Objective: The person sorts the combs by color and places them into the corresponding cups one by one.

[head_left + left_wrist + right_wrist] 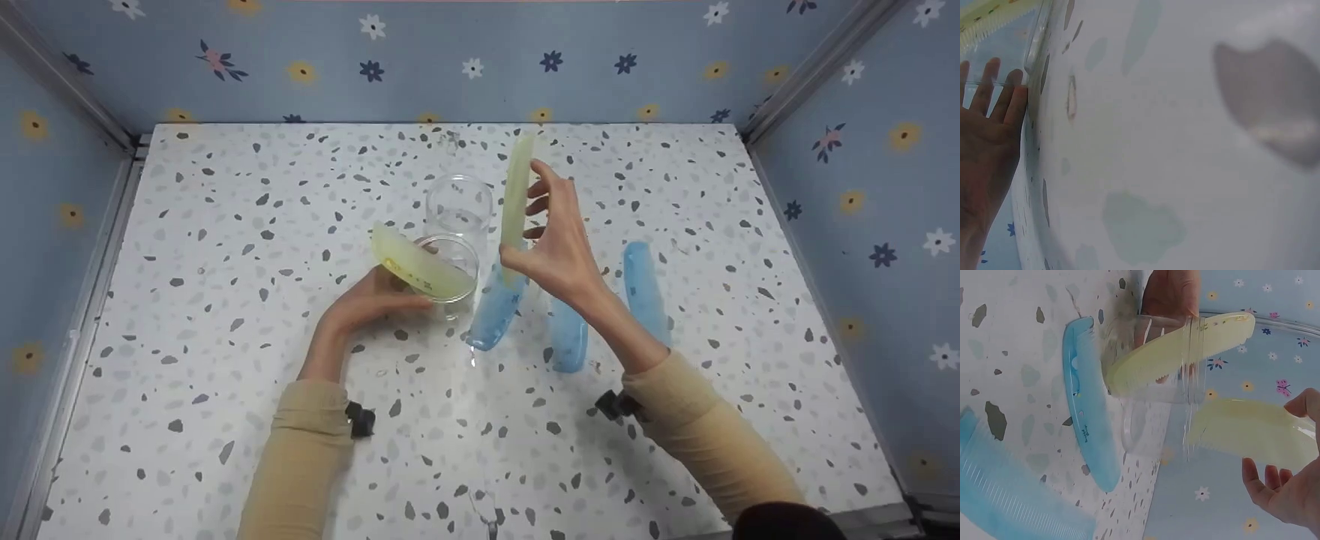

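My left hand (367,301) holds a clear plastic jar (466,259) around its side, thumb in front. A pale yellow-green comb (420,264) leans in that jar, one end sticking out past the rim. In my right hand (561,244), a second yellow-green comb (516,191) stands nearly upright, pinched between thumb and fingertips, to the right of the jar. The right wrist view shows this second comb (1252,430) near the jar's mouth, with the first comb (1151,363) visible through the clear wall.
Another clear jar (459,201) stands just behind the held one. On the speckled table (225,315) lie a blue comb (495,319) below my right hand, another blue comb (570,341) beside my wrist and a third blue comb (645,289) farther right. Flowered panels (420,45) enclose the table.
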Action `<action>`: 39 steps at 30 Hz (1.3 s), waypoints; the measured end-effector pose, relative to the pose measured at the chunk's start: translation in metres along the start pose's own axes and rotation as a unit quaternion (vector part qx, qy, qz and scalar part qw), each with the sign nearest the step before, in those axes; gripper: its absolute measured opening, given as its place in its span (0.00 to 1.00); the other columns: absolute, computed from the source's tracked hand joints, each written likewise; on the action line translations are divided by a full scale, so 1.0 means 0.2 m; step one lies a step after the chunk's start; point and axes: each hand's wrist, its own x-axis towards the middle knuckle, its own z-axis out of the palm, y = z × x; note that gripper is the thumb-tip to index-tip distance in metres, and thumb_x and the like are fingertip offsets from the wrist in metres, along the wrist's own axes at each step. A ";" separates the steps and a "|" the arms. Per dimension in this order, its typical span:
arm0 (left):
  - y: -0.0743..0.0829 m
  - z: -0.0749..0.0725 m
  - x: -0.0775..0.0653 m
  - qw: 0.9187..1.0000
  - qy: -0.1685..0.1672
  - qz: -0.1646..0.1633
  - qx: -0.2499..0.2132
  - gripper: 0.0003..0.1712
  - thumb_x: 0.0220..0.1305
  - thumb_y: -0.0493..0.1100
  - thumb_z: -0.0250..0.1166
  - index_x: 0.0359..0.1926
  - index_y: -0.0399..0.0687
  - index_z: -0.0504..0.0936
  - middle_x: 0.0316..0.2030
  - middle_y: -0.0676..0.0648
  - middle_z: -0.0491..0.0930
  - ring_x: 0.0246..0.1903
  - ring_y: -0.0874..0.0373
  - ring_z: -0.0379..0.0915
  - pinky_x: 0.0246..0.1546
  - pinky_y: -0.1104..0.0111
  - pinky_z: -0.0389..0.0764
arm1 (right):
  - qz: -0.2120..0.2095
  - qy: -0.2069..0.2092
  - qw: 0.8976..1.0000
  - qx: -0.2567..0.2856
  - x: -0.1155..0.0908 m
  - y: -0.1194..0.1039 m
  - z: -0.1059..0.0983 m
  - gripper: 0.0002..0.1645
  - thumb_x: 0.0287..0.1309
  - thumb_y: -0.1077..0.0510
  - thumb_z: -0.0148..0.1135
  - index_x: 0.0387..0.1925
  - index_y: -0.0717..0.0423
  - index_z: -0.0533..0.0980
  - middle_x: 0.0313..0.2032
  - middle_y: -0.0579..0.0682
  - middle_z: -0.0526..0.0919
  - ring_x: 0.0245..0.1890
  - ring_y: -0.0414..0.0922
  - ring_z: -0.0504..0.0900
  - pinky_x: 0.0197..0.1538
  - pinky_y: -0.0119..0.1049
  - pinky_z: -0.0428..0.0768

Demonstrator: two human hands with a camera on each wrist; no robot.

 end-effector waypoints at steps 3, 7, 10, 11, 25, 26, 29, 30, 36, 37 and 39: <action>-0.38 -0.12 0.19 1.000 -0.016 0.009 0.003 0.58 0.56 0.44 0.79 0.81 0.62 0.54 0.77 0.50 0.64 0.78 0.48 0.58 0.83 0.47 0.50 | -0.036 0.029 0.999 0.016 0.06 0.18 0.10 0.59 0.43 0.61 0.74 0.78 0.52 0.57 0.56 0.55 0.69 0.53 0.48 0.74 0.49 0.47 0.89; -0.44 -0.11 0.22 1.000 0.003 0.003 0.004 0.57 0.55 0.41 0.78 0.80 0.68 0.55 0.76 0.54 0.66 0.77 0.52 0.60 0.83 0.50 0.52 | -0.064 0.025 0.997 0.026 0.07 0.18 0.15 0.61 0.45 0.56 0.77 0.79 0.49 0.56 0.57 0.52 0.70 0.53 0.43 0.74 0.49 0.43 0.89; -0.44 -0.11 0.22 1.000 0.006 -0.003 0.010 0.57 0.56 0.42 0.78 0.80 0.67 0.55 0.76 0.53 0.66 0.76 0.52 0.60 0.83 0.50 0.52 | -0.077 0.027 0.996 0.039 0.08 0.16 0.19 0.60 0.46 0.58 0.76 0.79 0.51 0.56 0.57 0.53 0.69 0.53 0.43 0.74 0.48 0.41 0.89; -0.44 -0.11 0.22 1.000 0.009 -0.008 0.013 0.57 0.56 0.43 0.78 0.80 0.67 0.55 0.76 0.53 0.67 0.76 0.52 0.61 0.83 0.51 0.53 | -0.081 0.028 0.995 0.043 0.08 0.15 0.20 0.59 0.46 0.59 0.74 0.79 0.52 0.56 0.57 0.54 0.69 0.53 0.43 0.75 0.48 0.41 0.89; -0.43 -0.10 0.21 1.000 0.006 0.002 -0.005 0.54 0.57 0.43 0.77 0.80 0.65 0.59 0.76 0.59 0.66 0.78 0.57 0.57 0.83 0.52 0.50 | -0.101 -0.002 0.994 0.032 0.07 0.16 0.34 0.57 0.46 0.61 0.71 0.77 0.53 0.56 0.56 0.55 0.70 0.53 0.45 0.76 0.49 0.39 0.90; -0.43 -0.10 0.21 1.000 0.006 0.002 -0.002 0.54 0.57 0.43 0.77 0.80 0.65 0.59 0.76 0.60 0.66 0.78 0.58 0.57 0.83 0.52 0.50 | -0.100 -0.006 0.995 0.029 0.07 0.17 0.35 0.57 0.47 0.61 0.71 0.77 0.53 0.56 0.56 0.55 0.70 0.53 0.45 0.76 0.49 0.40 0.90; -0.44 -0.10 0.22 1.000 0.001 0.008 -0.013 0.52 0.58 0.43 0.76 0.79 0.64 0.61 0.75 0.59 0.67 0.77 0.57 0.58 0.83 0.52 0.51 | -0.100 -0.016 0.995 0.022 0.06 0.19 0.37 0.56 0.47 0.61 0.71 0.77 0.53 0.56 0.56 0.55 0.71 0.54 0.46 0.76 0.50 0.43 0.90; -0.44 -0.10 0.22 1.000 -0.001 0.010 -0.015 0.51 0.58 0.44 0.76 0.79 0.65 0.61 0.75 0.59 0.67 0.77 0.58 0.59 0.83 0.52 0.51 | -0.102 -0.019 0.994 0.020 0.06 0.19 0.37 0.55 0.48 0.61 0.70 0.77 0.53 0.56 0.56 0.55 0.71 0.54 0.46 0.76 0.50 0.43 0.90; -0.44 -0.10 0.22 1.000 -0.004 0.010 -0.003 0.51 0.59 0.44 0.76 0.78 0.71 0.60 0.76 0.57 0.66 0.78 0.55 0.58 0.83 0.51 0.51 | -0.108 -0.035 0.994 -0.005 0.05 0.23 0.40 0.54 0.47 0.63 0.71 0.76 0.55 0.58 0.55 0.55 0.72 0.54 0.47 0.76 0.53 0.40 0.88; -0.43 -0.10 0.22 1.000 -0.007 0.011 0.003 0.51 0.59 0.45 0.76 0.78 0.69 0.60 0.76 0.55 0.66 0.78 0.53 0.58 0.83 0.50 0.52 | -0.106 -0.037 0.994 -0.014 0.04 0.23 0.41 0.53 0.48 0.63 0.71 0.76 0.55 0.58 0.55 0.55 0.72 0.55 0.47 0.76 0.54 0.38 0.87; -0.38 -0.10 0.18 1.000 -0.008 0.013 0.007 0.51 0.59 0.49 0.76 0.79 0.63 0.60 0.76 0.51 0.67 0.77 0.49 0.59 0.82 0.49 0.54 | -0.110 -0.046 0.992 -0.027 0.03 0.23 0.40 0.51 0.50 0.62 0.71 0.75 0.55 0.59 0.55 0.56 0.73 0.55 0.48 0.76 0.56 0.38 0.86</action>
